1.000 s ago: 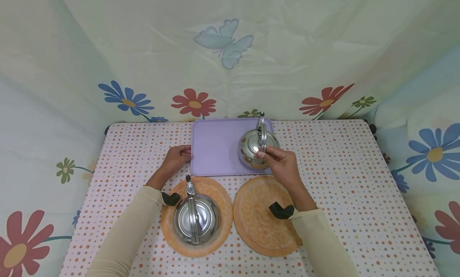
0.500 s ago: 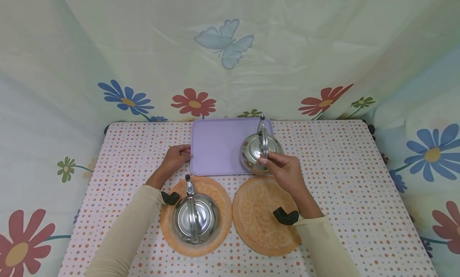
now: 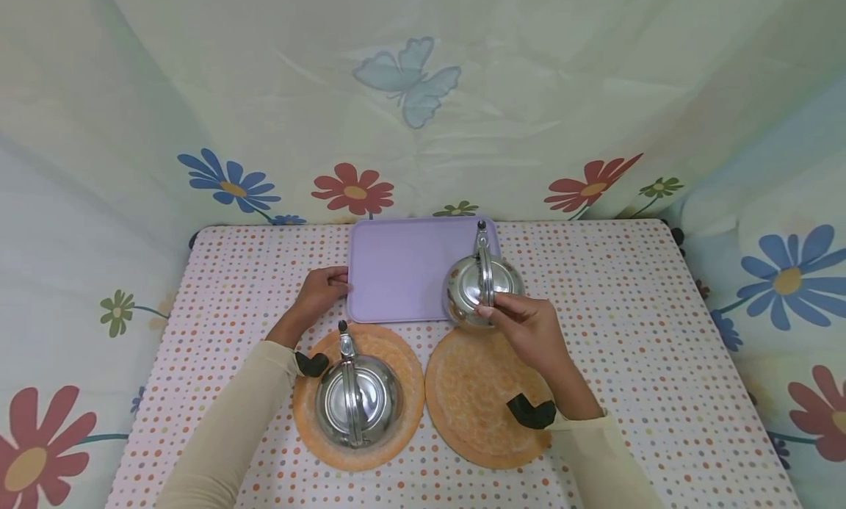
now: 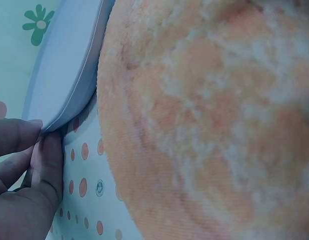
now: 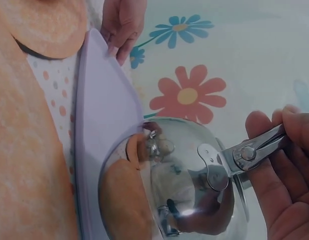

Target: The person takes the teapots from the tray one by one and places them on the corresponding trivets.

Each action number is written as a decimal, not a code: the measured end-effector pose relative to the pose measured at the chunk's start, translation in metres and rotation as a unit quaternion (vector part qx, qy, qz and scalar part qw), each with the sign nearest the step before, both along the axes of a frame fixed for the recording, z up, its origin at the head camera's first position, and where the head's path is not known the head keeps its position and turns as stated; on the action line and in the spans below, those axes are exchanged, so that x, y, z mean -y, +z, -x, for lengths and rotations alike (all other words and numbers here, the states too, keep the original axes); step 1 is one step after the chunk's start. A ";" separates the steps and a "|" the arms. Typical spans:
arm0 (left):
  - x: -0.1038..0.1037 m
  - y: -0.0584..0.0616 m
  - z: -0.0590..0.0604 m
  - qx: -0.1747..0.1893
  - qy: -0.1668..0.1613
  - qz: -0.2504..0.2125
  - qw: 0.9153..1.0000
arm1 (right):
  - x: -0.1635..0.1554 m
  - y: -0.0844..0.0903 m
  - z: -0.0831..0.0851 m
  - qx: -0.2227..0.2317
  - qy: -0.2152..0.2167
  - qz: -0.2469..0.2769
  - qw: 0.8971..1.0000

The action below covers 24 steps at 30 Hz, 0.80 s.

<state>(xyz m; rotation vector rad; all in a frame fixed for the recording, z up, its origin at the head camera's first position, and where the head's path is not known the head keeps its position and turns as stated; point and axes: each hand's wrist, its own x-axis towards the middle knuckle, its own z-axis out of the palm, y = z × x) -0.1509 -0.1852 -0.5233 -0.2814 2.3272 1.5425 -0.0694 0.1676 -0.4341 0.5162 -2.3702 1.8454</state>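
1. Kettle (image 3: 485, 292), the steel one at the right: the right hand (image 3: 529, 333) holds it by its metal handle, fingers curled round the bar, and carries it over the near right corner of the lilac tray (image 3: 396, 274). The right wrist view shows its base clear of the tray, so it hangs in the air.
2. The left hand (image 3: 317, 292) rests at the tray's left edge, fingertips pressed against the rim and holding nothing else.
3. A second kettle (image 3: 357, 399) already sits on the left orange mat (image 3: 311, 421); the right orange mat (image 3: 463, 399) lies bare, just beneath and nearer than the lifted kettle. By my reading, half the job is done and one kettle remains to set down.
4. Compared with a second ago, the carried kettle has come slightly toward the person and to the right, off the tray's middle; the left hand has not shifted.
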 end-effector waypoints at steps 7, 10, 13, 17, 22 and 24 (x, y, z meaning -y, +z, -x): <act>0.000 -0.001 0.000 0.002 0.000 0.005 1.000 | 0.000 0.003 -0.012 0.002 0.012 0.011 1.000; 0.000 -0.001 0.000 0.001 -0.001 0.008 1.000 | -0.001 0.004 -0.016 -0.001 0.016 0.009 1.000; 0.000 0.000 0.000 0.003 0.000 0.006 1.000 | -0.003 0.004 -0.020 0.004 0.016 0.016 1.000; 0.000 0.000 -0.001 0.001 -0.001 0.008 1.000 | -0.005 0.005 -0.026 0.016 0.018 0.036 0.999; 0.001 -0.001 0.000 -0.001 -0.002 0.005 1.000 | -0.007 0.004 -0.033 0.018 0.023 0.027 0.999; 0.001 -0.001 0.000 -0.001 -0.004 0.004 1.000 | -0.008 0.003 -0.035 0.013 0.021 0.024 0.999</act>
